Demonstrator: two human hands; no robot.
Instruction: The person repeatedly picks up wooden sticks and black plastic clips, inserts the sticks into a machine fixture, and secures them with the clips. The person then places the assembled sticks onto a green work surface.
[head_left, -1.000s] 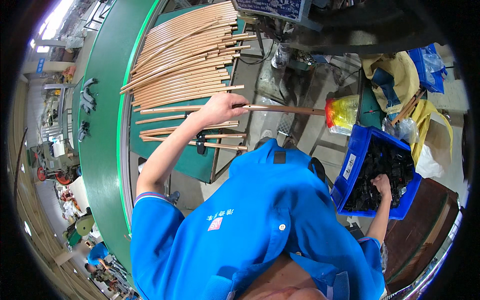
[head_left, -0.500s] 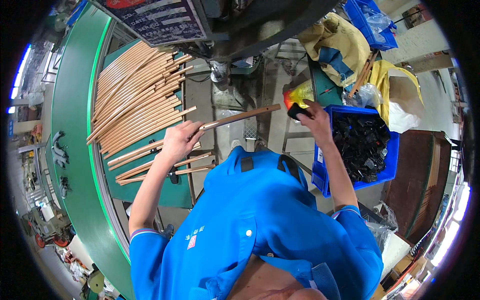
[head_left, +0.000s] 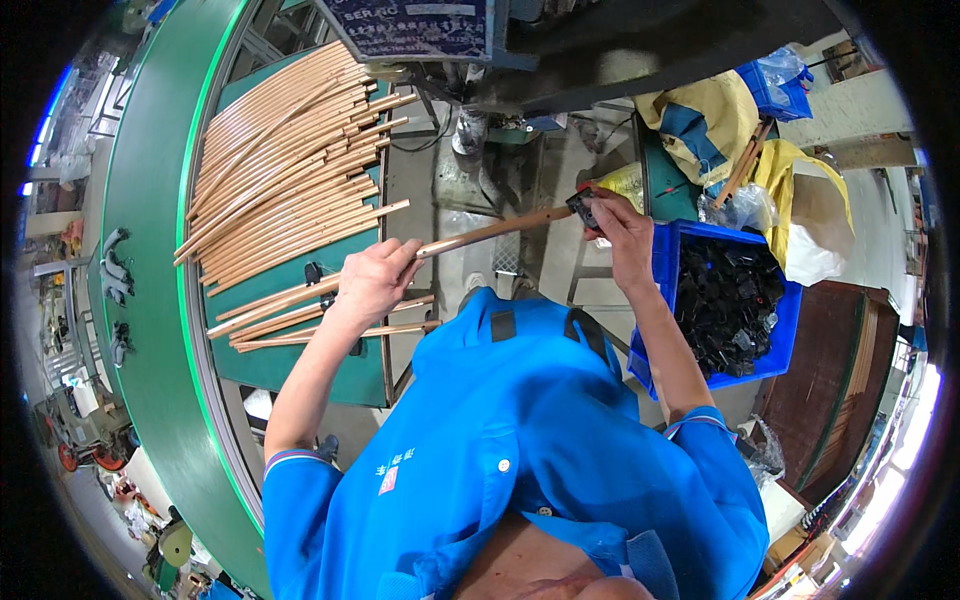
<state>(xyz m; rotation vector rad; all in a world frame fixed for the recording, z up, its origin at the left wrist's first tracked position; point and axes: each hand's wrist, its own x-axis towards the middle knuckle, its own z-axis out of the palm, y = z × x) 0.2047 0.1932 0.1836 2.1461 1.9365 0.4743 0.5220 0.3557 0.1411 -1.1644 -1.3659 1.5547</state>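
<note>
My left hand grips a long wooden rod near its middle and holds it level above the gap beside the table. My right hand holds a small black plastic cap pressed against the rod's right end. Just right of that hand stands a blue crate filled with more black plastic pieces. A stack of several similar wooden rods lies on the green tabletop to the left, with a few loose rods under my left hand.
A curved green conveyor runs along the left with dark parts on it. A machine with a dark panel stands at the top. Yellow and blue cloth and plastic bags lie behind the crate. A brown wooden surface is at right.
My right hand left the blue crate, came up to the rod's right end, and now presses a black cap onto it. My left hand keeps hold of the rod.
</note>
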